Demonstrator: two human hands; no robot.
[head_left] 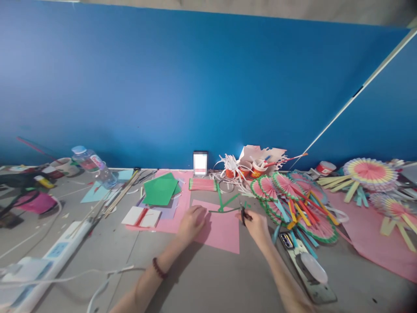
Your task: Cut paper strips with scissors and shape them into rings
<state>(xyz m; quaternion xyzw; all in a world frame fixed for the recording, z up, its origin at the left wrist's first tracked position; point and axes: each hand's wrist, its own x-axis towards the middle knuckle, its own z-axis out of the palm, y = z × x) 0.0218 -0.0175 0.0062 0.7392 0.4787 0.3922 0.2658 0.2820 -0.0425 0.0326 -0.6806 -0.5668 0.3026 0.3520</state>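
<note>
I find the right hand [256, 224] closed around black scissors [246, 216], thumb and fingers wrapped at the handles; the exact opening of the blades I cannot confirm. The left hand [191, 224] lies palm down on the near pink sheet [221, 232], fingers loosely curled. Whether those fingertips pinch anything I cannot tell.

The dark green strip [224, 211] lies between the two sets of fingers. Its long axis runs crosswise, from just beside the left fingertips towards the scissors on the right. I record the scissors as very near its right end; contact is not certain. At both ends the strip is close to a hand, and I judge the right one nearer by way of its tool. The blades point mostly away from me, so in my judgement they stand across the strip's axis rather than along it.

Beyond the strip, ahead of both sets of fingers, I note a diagonal green strip [230, 202] slanting away to the right and an upright green strip [219, 194] running away from me. A banded pink-and-green piece [202, 184] sits ahead of the left fingers. To the right of the right fingers lie pleated paper fans [289, 186].
</note>
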